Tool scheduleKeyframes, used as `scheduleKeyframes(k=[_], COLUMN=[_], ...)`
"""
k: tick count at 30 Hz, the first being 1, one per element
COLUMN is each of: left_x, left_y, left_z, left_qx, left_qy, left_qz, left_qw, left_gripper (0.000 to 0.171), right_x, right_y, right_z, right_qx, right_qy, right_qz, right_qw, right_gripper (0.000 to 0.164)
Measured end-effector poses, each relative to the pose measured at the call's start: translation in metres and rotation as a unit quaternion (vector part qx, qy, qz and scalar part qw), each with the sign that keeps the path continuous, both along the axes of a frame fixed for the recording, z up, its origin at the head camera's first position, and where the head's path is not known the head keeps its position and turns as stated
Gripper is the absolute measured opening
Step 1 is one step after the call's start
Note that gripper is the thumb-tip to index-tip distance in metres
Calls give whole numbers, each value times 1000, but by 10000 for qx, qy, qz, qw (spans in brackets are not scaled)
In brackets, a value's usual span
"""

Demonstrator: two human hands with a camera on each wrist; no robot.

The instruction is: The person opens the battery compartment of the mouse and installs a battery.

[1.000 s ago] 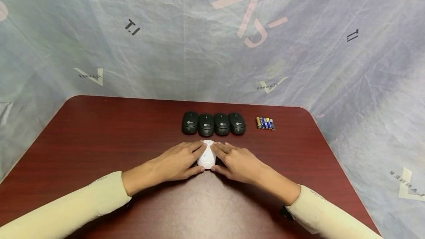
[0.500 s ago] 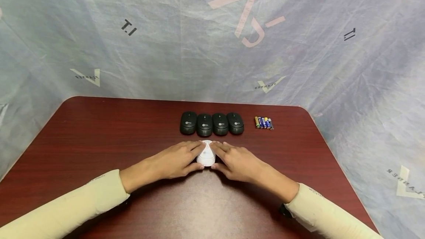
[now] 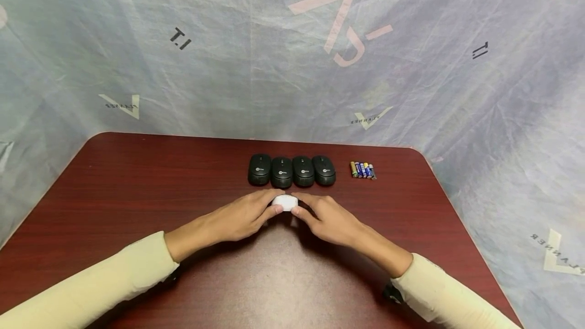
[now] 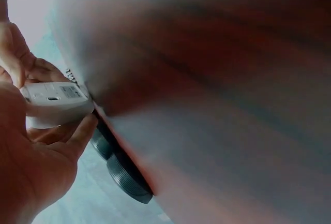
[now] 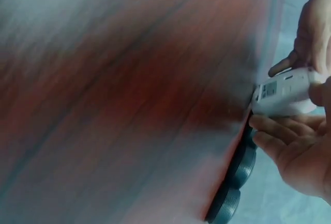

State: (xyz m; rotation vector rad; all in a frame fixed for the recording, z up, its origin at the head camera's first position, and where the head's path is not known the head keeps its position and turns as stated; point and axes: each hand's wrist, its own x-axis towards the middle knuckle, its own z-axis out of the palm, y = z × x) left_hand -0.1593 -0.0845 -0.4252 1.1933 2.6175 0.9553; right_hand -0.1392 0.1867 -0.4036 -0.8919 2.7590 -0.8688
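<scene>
A white computer mouse (image 3: 285, 202) is raised between both hands in the middle of the table, its rear end facing me in the head view. My left hand (image 3: 244, 216) grips its left side, thumb at the near end and fingers at the far end. On the other side my right hand (image 3: 334, 221) grips it the same way. In the left wrist view the mouse (image 4: 57, 98) shows its underside, with a label and a small dark sensor opening. The right wrist view also shows the mouse's underside (image 5: 282, 90), tipped clear of the tabletop.
Several black mice (image 3: 282, 171) stand side by side in a row just beyond the hands. To their right lies a short row of several batteries (image 3: 363, 170). A dark red table (image 3: 151, 176) carries everything, with a printed grey sheet (image 3: 219, 65) hanging behind it.
The white mouse, earlier with its top facing up, has been lifted and tilted so its rear end faces me. Both thumbs have moved up and away with it. The black mice and batteries stayed put.
</scene>
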Motion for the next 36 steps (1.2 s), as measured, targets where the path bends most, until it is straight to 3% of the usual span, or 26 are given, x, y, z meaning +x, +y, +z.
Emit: scheduleKeyframes(k=[5, 9, 13, 19, 23, 28, 32, 36], left_x=[-6, -6, -4, 6, 13, 19, 22, 23], left_y=[7, 12, 17, 21, 24, 28, 30, 33], left_z=[6, 9, 11, 12, 11, 9, 7, 6], left_qx=[359, 545, 742, 1203, 1297, 1592, 1829, 1794], left_qy=[-90, -774, -1747, -2697, -2717, -2709, -2431, -1735], left_qz=[315, 645, 958, 1446, 1856, 2135, 2294, 2473], left_qw=[9988, 9934, 9771, 9444, 9354, 9250, 9246, 9362], left_gripper=[27, 26, 32, 40, 38, 35, 35, 36], right_x=[-1, -2, -3, -2, -1, 2, 8, 12], right_y=[-7, -13, -19, -26, -31, -36, -40, -44], right_z=[5, 6, 5, -2, -5, -4, 0, 2], right_qx=[-501, -895, -1632, -2570, -3023, -3328, -3343, -3323], right_qy=[-533, -1099, -2025, -2966, -3376, -3606, -3633, -3385], right_qz=[-677, -1077, -1298, -1582, -1783, -1740, -1622, -1556], right_qw=[9950, 9840, 9568, 9061, 8734, 8538, 8544, 8665], right_gripper=[35, 36, 41, 44, 46, 43, 41, 41])
